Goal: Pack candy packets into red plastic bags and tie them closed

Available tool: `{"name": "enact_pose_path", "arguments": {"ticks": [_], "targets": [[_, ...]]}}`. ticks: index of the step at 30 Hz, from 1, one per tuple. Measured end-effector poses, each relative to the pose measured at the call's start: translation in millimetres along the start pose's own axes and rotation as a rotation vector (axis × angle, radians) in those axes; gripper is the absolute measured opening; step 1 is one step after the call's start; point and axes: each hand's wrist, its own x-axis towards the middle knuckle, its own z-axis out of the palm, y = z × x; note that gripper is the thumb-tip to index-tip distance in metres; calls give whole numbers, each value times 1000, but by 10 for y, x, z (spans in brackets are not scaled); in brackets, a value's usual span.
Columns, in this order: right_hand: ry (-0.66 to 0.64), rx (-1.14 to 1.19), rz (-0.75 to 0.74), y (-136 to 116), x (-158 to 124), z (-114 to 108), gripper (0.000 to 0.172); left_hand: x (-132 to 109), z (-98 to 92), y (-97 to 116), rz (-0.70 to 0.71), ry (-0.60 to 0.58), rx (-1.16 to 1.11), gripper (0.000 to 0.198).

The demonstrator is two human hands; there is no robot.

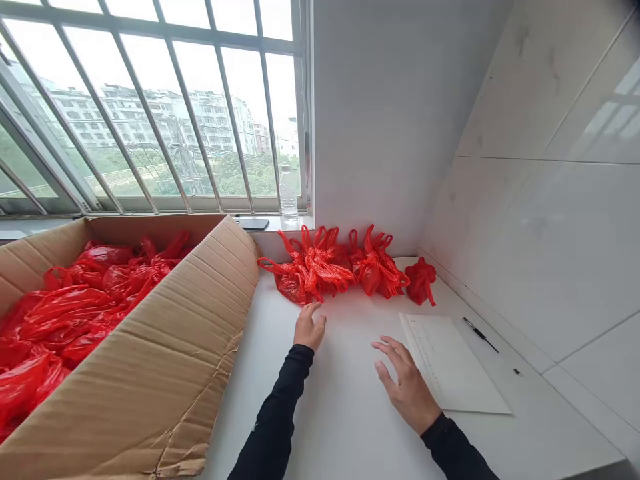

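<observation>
Several knotted red plastic bags (315,267) lie in a row along the wall at the back of the white table. My left hand (310,327) is just in front of the left bags, thumb and fingers apart, with nothing in it; whether its fingertips touch a bag I cannot tell. Over the table to the right, my right hand (406,381) hangs with its fingers spread, also holding nothing. Beside it lies a white paper pad (455,360) with handwriting down its left side. A smaller red bag (421,280) sits at the right end of the row.
A large cardboard box (200,300) full of red plastic bags (70,307) stands at the left. A black pen (481,335) and a small dark piece (517,371) lie right of the pad. On the windowsill are a clear bottle (289,197) and a phone-like slab (253,224).
</observation>
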Motion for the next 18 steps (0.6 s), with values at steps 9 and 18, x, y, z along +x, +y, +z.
{"name": "enact_pose_path", "arguments": {"ticks": [9, 18], "targets": [[-2, 252, -13, -390, 261, 290, 28, 184, -157, -33, -106, 29, 41, 26], [109, 312, 70, -272, 352, 173, 32, -519, -303, 407, -11, -139, -152, 30]]}}
